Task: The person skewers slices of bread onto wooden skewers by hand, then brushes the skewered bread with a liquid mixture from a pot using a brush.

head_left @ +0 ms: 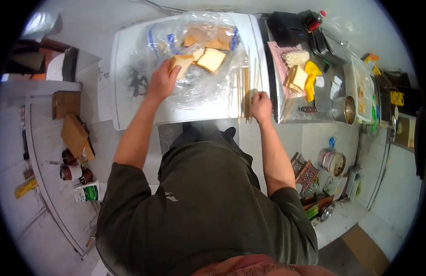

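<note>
My left hand (pixel 163 83) is closed on a bread slice (pixel 182 62), its thumb on the near face. Just beyond it, more bread slices (pixel 211 60) lie on a crumpled clear plastic bag (pixel 194 92) on the white table (pixel 130 110). To the right, several long thin wooden skewers (pixel 243 87) lie side by side, pointing away from me. My right hand (pixel 261 106) rests at their right side with curled fingers, pinching what looks like a skewer; the fingers partly hide it.
A neighbouring metal worktop (pixel 323 108) holds stacked bread slices (pixel 296 79), yellow packaging (pixel 310 83), a knife (pixel 308 109) and a metal pot (pixel 344 110). Behind them stands a red-capped bottle (pixel 315 20). A bucket (pixel 331 162) is on the floor right; cardboard boxes (pixel 75 135) are left.
</note>
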{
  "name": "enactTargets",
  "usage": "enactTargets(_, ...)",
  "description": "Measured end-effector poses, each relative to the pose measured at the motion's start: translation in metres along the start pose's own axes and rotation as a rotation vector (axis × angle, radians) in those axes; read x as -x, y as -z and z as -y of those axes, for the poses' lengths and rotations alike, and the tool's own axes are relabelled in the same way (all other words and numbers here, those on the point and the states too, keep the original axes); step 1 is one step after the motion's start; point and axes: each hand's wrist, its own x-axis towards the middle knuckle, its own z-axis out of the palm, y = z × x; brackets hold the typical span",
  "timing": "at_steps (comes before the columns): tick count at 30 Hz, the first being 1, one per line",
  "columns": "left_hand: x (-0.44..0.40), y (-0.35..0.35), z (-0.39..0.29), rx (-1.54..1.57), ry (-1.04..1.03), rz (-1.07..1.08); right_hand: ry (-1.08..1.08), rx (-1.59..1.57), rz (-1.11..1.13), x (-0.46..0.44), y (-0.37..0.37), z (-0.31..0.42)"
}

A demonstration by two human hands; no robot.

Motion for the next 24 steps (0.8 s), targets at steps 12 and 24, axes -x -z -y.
enactTargets(12,-0.005,-0.040,-0.028,1.821,0.487,0.123,-0.234,-0.871,0.507,0.085,0.040,0.095)
enactTargets(24,-0.021,-0.039,-0.041,1.712,0.477,0.078,-0.261,-0.771,0.602,0.084,0.045,0.088)
